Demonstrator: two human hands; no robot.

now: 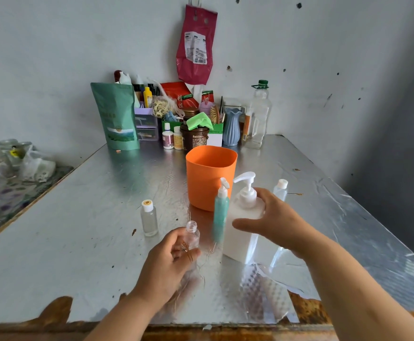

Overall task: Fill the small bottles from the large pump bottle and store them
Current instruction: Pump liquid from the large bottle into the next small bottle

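Observation:
My left hand [169,259] grips a small clear bottle [191,233] with no cap on its threaded neck, held just above the table. My right hand [272,220] wraps around the shoulder of the large white pump bottle [240,239], which stands upright with its nozzle pointing left. A slim teal pump bottle [220,212] stands right beside it. A small frosted bottle with a white and yellow cap [149,219] stands to the left. Another small clear capped bottle [280,189] stands behind my right hand. An orange tub [211,178] sits behind them.
The table [78,230] is covered in silver foil, torn along the front edge. Against the back wall stand a green pouch [116,116], a brown jar [194,136], a blue vase [231,126] and a tall clear bottle [258,116]. Plastic bags [16,163] lie at the left.

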